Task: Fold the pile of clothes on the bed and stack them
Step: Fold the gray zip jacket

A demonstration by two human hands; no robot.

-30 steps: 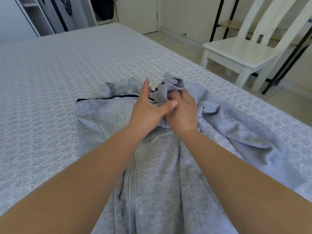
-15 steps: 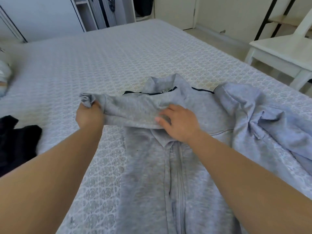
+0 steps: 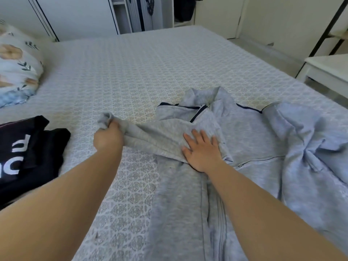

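Your left hand (image 3: 108,137) is gripping the cuff end of the grey jacket's sleeve (image 3: 150,137), fingers curled round it, and holding it out to the left of the zip. Your right hand (image 3: 201,152) is lying flat, fingers spread, pressing the sleeve against the grey jacket (image 3: 244,140) on the bed (image 3: 141,68). A black garment (image 3: 28,149) is lying left of the jacket, well apart.
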